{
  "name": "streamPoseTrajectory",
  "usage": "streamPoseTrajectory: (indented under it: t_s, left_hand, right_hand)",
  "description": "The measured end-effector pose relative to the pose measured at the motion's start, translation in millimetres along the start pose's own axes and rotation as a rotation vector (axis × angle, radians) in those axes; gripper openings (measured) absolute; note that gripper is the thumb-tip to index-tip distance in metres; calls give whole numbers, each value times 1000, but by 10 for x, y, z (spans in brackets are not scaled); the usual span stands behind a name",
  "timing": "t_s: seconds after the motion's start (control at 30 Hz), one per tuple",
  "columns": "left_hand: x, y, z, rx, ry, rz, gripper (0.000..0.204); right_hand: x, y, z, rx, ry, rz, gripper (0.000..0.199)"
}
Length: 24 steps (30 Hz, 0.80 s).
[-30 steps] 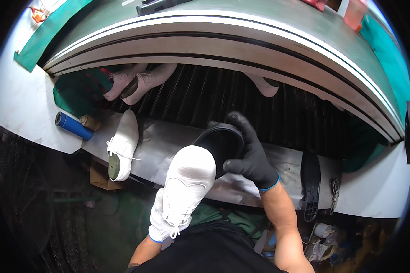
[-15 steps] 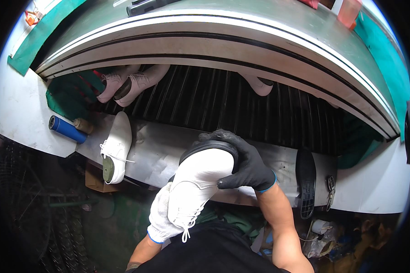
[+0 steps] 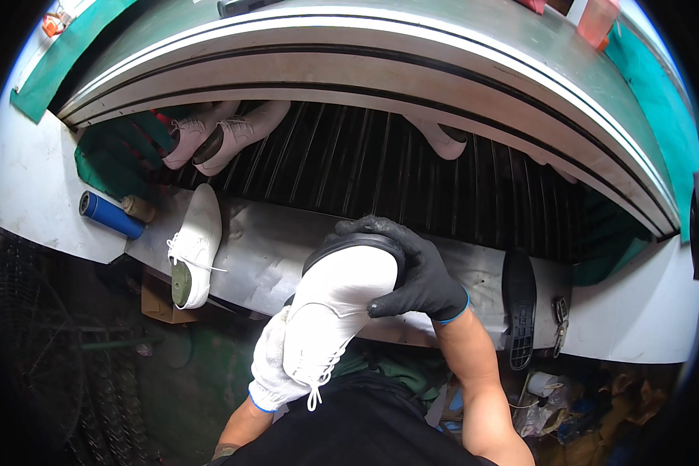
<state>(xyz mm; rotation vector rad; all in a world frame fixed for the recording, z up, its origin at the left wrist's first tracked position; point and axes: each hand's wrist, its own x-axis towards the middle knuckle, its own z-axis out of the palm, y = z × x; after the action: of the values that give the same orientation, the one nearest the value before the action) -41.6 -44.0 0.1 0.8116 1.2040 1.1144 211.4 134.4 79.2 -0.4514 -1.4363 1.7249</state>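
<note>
Both hands (image 3: 412,272) grip a white shoe (image 3: 330,311) above the steel ledge (image 3: 264,248).

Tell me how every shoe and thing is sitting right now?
White shoe: gripped by both hands, toe up.
Right hand: black glove, wrapped over toe.
Left hand: white glove, under heel.
Second white shoe: lying on the metal ledge.
Black sole: lying loose.
Blue cylinder: on its side.
</note>
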Motion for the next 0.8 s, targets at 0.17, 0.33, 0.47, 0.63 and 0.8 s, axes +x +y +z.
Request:
streamPoseTrajectory:
  t_s: [0.17, 0.33, 0.47, 0.63, 0.8]
  left_hand:
    - [-17, -21, -21, 67, 1, 30, 82]
    - [-32, -67, -56, 162, 13, 74, 83]
    - [-45, -115, -83, 327, 23, 138, 84]
    - [-61, -195, -123, 664, 59, 264, 85]
    - [-59, 110, 95, -305, 41, -109, 60]
  right_hand:
    - [12, 57, -31, -95, -29, -92, 112]
    - [11, 45, -3, -57, -23, -57, 112]
    - [10, -10, 1, -70, -35, -26, 112]
    - [17, -24, 24, -37, -30, -13, 110]
    - [8, -40, 33, -35, -43, 12, 111]
